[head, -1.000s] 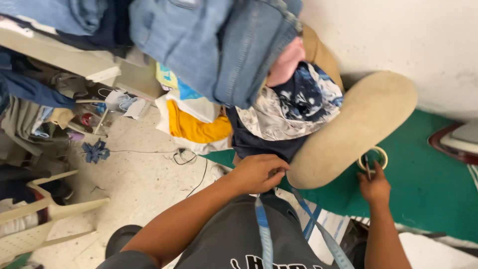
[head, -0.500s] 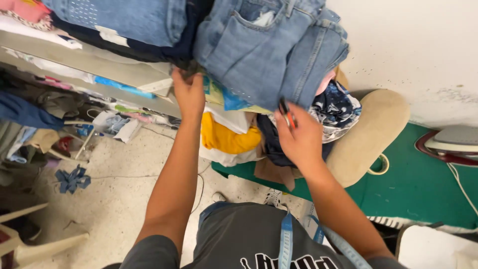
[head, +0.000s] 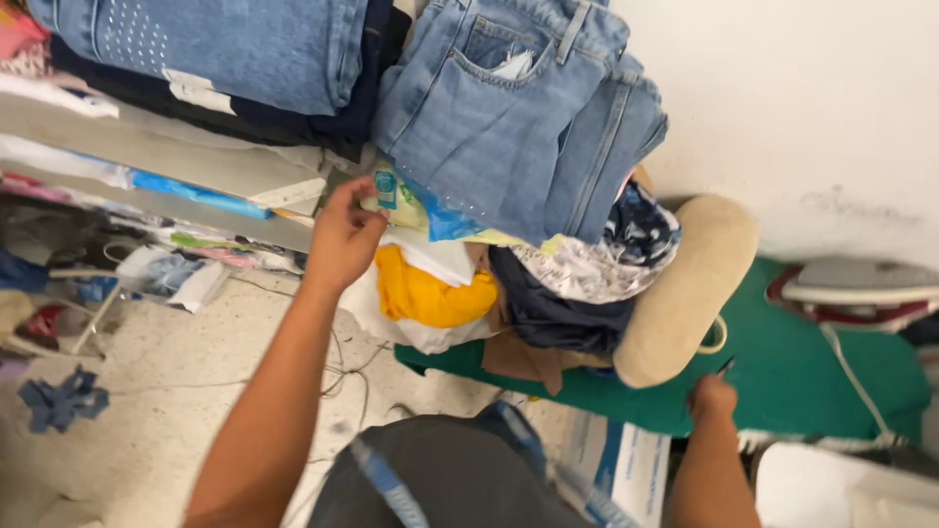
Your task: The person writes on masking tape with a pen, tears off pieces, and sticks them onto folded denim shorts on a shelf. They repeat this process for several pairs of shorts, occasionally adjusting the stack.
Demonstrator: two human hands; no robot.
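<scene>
Left hand is up at the edge of the clothing heap, fingers curled around a small pale packet with a teal label, pinching it right where it pokes out beneath the folded light-blue jeans. Just beside that packet, a bright blue plastic wrapper sticks out from under the same denim. Right hand sits low on the green ironing surface, closed into a loose fist; something thin and dark juts from its top, too small to identify.

Below the jeans, a yellow garment sits in a white bag, next to a dark navy cloth and a floral print fabric. A beige padded sleeve board leans against the pile. An iron rests at the far right on the green cover, its cord trailing.

To the left, a second stack of jeans lies on a pale shelf. The floor is speckled concrete with a blue scrap on it. The wall is plain white.
</scene>
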